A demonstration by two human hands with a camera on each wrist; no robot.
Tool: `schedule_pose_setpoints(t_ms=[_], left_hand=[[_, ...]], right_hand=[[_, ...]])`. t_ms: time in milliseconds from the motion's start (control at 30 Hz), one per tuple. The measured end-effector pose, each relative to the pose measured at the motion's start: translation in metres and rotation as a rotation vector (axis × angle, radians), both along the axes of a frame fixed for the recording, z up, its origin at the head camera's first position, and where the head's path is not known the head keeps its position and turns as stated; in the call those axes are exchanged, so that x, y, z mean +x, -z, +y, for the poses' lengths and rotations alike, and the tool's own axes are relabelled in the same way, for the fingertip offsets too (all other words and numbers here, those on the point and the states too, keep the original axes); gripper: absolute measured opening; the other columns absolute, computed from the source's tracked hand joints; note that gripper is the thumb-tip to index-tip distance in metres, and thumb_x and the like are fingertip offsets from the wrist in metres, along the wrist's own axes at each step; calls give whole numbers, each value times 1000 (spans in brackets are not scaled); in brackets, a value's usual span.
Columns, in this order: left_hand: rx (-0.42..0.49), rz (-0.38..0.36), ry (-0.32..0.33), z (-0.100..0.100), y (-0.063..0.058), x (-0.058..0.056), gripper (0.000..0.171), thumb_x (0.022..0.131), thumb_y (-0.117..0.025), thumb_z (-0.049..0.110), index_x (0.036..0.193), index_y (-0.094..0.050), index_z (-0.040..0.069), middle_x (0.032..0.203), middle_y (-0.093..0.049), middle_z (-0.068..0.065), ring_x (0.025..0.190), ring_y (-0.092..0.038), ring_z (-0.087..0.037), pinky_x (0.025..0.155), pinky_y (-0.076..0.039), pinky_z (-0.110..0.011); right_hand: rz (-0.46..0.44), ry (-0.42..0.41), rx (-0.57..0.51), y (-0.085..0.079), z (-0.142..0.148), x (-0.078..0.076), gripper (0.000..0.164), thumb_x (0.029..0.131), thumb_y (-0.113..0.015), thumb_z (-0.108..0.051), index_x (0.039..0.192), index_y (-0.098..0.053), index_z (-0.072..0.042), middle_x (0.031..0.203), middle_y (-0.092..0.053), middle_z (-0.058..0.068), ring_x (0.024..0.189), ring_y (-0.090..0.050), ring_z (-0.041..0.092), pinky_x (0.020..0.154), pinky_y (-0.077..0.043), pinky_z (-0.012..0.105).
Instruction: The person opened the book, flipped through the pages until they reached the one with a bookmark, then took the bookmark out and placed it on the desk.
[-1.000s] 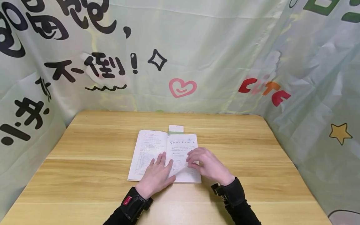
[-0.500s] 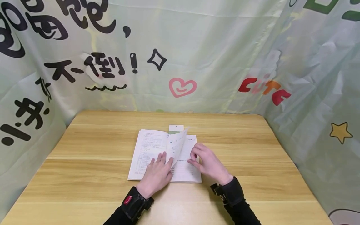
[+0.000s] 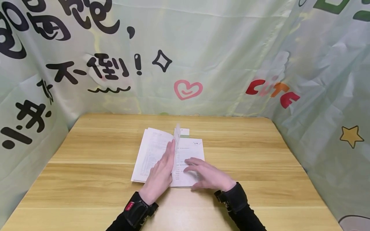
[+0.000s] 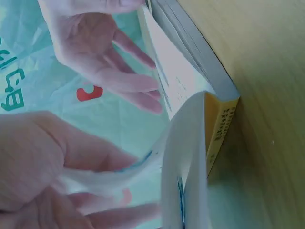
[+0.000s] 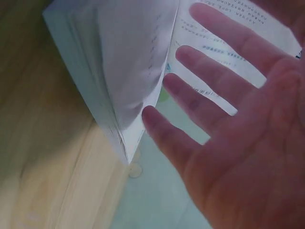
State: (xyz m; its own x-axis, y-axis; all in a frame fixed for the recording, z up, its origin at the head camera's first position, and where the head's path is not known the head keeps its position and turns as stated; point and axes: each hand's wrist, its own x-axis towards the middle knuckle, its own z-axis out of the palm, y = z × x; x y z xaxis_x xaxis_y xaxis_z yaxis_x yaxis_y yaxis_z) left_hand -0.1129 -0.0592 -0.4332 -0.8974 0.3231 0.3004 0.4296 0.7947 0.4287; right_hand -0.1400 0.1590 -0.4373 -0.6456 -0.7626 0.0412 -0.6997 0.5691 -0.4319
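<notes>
An open book [image 3: 189,150] with printed pages lies on the wooden table. One page [image 3: 177,130] stands almost upright near the spine. My left hand [image 3: 160,168] is turned on its edge over the left-hand pages, fingers stretched away from me. In the left wrist view that page runs between the thumb and the fingers [image 4: 119,217], curving out from the spine. My right hand [image 3: 209,175] hovers low over the right-hand page, its fingers spread and lightly bent. Nothing is in its palm in the right wrist view, where the fingertips [image 5: 155,119] overlap the book.
A small white and green card [image 3: 185,132] sticks out beyond the book's far edge. The wooden table [image 3: 245,150] extends around the book. Behind it and at both sides hangs a printed cloth [image 3: 225,48].
The loose page has risen from lying flat to upright, swinging leftward. My left hand has rolled onto its edge. My right hand has opened from a pinch and shifted slightly left and nearer me.
</notes>
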Motion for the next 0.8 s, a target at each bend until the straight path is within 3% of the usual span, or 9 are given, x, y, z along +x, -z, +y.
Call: schedule_pose_setpoints(t_ms=[33,100,167,233,333,400,500,667,800], left_hand=[[-14,22,-7,0,-1,0,118,67,-62,-20,155,7,17,161,-7,-11,116,-52,-34,47,-54,-33],[-77,80,-29,0,-3,0,121,65,-63,-22,155,8,16,161,3,-13,137,-28,-35,64,-59,-39],[-159,134,-56,-2,-4,-1,120,64,-63,-21,155,5,15,160,9,-13,142,-13,-36,83,-55,-50],[-255,179,-82,-3,-5,-2,116,64,-63,-20,156,0,13,160,8,-14,143,-3,-37,102,-36,-62],[-355,210,-95,-6,-3,-4,105,65,-62,-18,155,-16,10,160,2,-15,143,4,-36,111,-10,-64],[-393,213,-73,-8,-2,-4,94,67,-61,-16,151,-29,9,160,-7,-15,143,2,-35,113,-1,-61],[-426,201,4,-9,2,-4,78,69,-61,-15,143,-46,8,157,-23,-14,143,-7,-33,115,0,-58],[-462,120,147,-10,8,-1,61,72,-65,-5,132,-57,5,146,-45,-12,138,-29,-30,114,-16,-56],[-471,15,163,-10,9,1,54,79,-65,2,132,-56,1,144,-48,-11,135,-36,-28,111,-26,-53]], right_hand=[[-10,-3,11,0,0,1,59,68,-83,-29,119,-65,-6,141,-47,18,131,-38,33,109,-34,49],[-33,-4,28,1,0,2,62,68,-84,-27,121,-64,-4,143,-45,19,133,-35,36,109,-33,50],[-49,1,40,1,0,3,62,68,-84,-26,122,-63,-4,143,-45,19,133,-35,36,109,-33,50],[-58,7,48,1,0,3,61,69,-83,-25,122,-63,-3,143,-45,19,133,-35,36,109,-33,49],[-72,16,52,-1,0,4,61,69,-83,-24,123,-63,-3,143,-45,19,133,-36,35,109,-33,49],[-81,20,55,-1,0,4,61,70,-83,-24,123,-63,-3,143,-45,19,133,-36,35,109,-33,50],[-81,17,60,-2,1,4,61,70,-82,-24,124,-62,-3,143,-45,19,132,-37,35,109,-34,49],[-73,8,69,-2,1,4,64,70,-82,-24,126,-61,-3,144,-44,19,132,-37,35,109,-34,50],[-69,18,85,-2,1,4,66,68,-83,-21,127,-60,-2,145,-44,18,132,-37,34,109,-34,49]])
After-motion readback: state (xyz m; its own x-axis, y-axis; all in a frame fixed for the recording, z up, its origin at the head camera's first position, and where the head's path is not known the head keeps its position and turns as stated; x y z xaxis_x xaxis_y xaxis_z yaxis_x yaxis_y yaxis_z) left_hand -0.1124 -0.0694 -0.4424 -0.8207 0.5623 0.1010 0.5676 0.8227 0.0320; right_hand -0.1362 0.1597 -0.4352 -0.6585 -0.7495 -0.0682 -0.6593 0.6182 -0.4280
